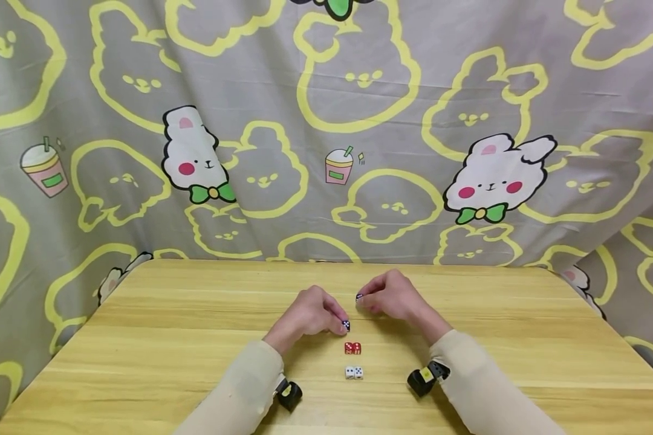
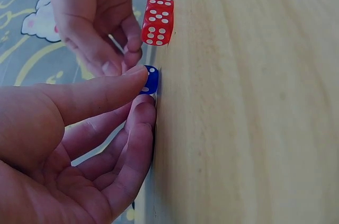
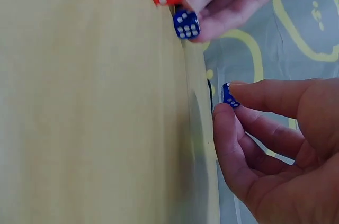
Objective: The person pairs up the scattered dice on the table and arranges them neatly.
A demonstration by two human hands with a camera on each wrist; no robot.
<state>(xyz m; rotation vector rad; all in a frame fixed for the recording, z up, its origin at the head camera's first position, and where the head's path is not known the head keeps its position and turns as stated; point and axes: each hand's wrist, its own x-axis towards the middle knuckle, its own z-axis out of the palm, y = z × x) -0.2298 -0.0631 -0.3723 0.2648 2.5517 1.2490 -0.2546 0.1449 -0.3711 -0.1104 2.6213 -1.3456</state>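
Between thumb and fingers, my left hand (image 1: 314,312) pinches a blue die (image 1: 346,325) with white dots, down at the tabletop. My right hand (image 1: 394,296) pinches another blue die (image 3: 229,96), a little farther back and to the right; in the right wrist view it looks raised off the wood. Two red dice (image 1: 352,348) sit side by side just nearer than the left hand. Nearer still, two white dice (image 1: 354,373) with dark dots stand next to each other, in line with the red pair. Fingertips partly hide both blue dice.
The wooden table (image 1: 196,314) spreads out around both hands. A grey curtain (image 1: 315,205) with yellow outlines and cartoon figures hangs behind its back edge. Black wrist cameras (image 1: 289,396) are strapped at the sleeves, close above the table.
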